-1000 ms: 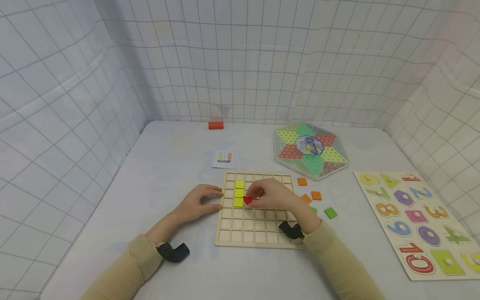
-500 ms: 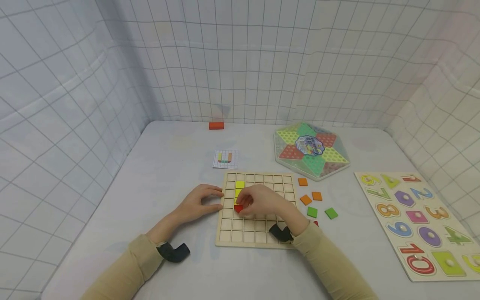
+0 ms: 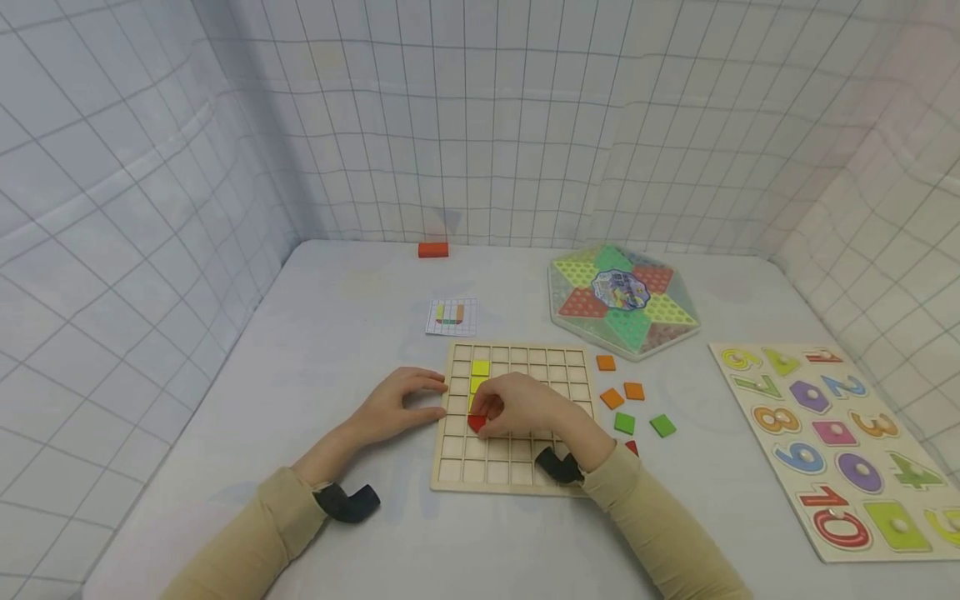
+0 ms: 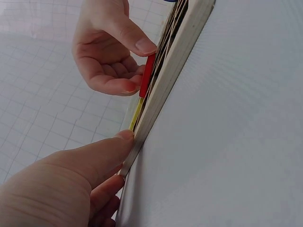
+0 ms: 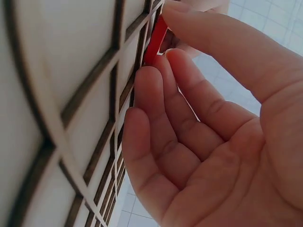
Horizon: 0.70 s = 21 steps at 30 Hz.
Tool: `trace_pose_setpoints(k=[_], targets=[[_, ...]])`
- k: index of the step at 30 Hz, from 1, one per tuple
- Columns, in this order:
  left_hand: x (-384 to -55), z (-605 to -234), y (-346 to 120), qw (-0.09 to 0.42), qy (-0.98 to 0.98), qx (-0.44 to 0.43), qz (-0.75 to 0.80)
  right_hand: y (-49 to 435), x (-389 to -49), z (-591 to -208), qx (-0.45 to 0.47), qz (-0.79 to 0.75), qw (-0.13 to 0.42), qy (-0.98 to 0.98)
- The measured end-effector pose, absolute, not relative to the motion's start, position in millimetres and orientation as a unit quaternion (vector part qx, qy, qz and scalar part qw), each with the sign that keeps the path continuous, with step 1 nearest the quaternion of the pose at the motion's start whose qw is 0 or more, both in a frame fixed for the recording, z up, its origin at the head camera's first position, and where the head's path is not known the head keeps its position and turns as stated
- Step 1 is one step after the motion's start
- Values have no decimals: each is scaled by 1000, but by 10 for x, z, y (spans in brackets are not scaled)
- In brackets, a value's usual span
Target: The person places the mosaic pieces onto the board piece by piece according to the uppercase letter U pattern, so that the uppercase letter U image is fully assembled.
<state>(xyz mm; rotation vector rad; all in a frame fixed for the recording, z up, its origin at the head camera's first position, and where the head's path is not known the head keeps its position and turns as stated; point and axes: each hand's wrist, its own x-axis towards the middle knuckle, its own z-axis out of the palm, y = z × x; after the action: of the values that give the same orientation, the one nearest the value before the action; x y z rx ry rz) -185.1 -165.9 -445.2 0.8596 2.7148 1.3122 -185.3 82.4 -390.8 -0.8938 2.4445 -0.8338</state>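
My right hand (image 3: pixel 521 404) pinches a red tile (image 3: pixel 476 424) between thumb and fingers, low over the wooden grid board (image 3: pixel 517 490). The tile sits just below a column of yellow tiles (image 3: pixel 480 367); the fingers partly hide its shape and the lowest yellow tile. In the right wrist view the red tile (image 5: pixel 155 41) stands tilted against the grid. My left hand (image 3: pixel 397 407) rests at the board's left edge, its thumb and fingers touching the rim, as the left wrist view shows with the thumb (image 4: pixel 106 153) near the yellow tile (image 4: pixel 136 113).
Right of the board lie orange tiles (image 3: pixel 633 391), green tiles (image 3: pixel 625 423) and another red piece (image 3: pixel 632 447). A pattern card (image 3: pixel 452 317) and red block (image 3: pixel 432 250) lie beyond. A hexagonal game board (image 3: pixel 622 300) and number puzzle (image 3: pixel 832 450) are to the right.
My right hand has carried the red tile left and toward me, from beside the yellow column to just below it. My left hand stays at the board's edge.
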Motion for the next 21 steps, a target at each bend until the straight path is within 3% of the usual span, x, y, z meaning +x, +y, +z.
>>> trace_pose_setpoints(k=[21], targets=[[-1852, -4448, -1663, 3, 868, 272, 415, 825, -1837, -3919, -329, -295, 194, 876]])
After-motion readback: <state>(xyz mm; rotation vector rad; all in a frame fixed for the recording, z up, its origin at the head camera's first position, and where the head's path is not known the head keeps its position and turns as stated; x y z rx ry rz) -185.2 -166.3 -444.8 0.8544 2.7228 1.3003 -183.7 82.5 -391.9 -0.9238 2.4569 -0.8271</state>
